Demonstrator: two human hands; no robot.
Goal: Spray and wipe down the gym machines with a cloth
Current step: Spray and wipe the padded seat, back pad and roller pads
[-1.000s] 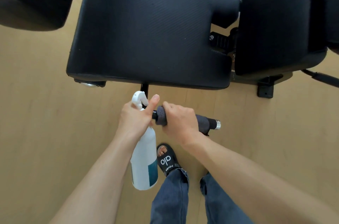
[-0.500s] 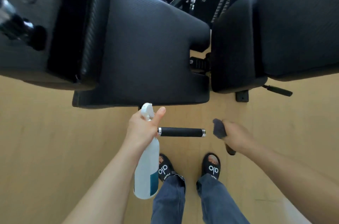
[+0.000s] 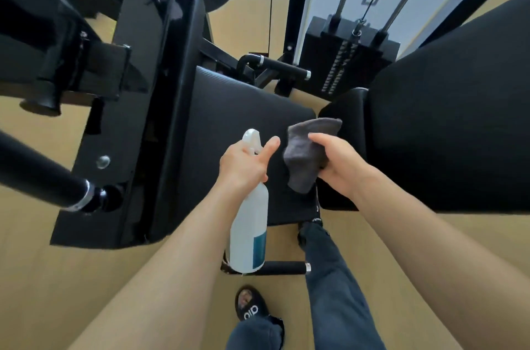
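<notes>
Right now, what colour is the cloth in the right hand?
Dark grey cloth, plain, held by the right hand; head view.

The left hand (image 3: 243,166) holds the white plastic spray bottle (image 3: 249,232) over the near edge of the black padded machine seat (image 3: 229,120). Just right of it, the right hand (image 3: 335,166) holds the grey folded cloth (image 3: 307,154) above the seat's right edge. The large black upholstered pad (image 3: 459,126) lies further right, the black weight stack (image 3: 344,62) behind. The short black foam-covered handle bar (image 3: 282,268) lies below the seat, over the tan wooden floor (image 3: 43,278).
</notes>
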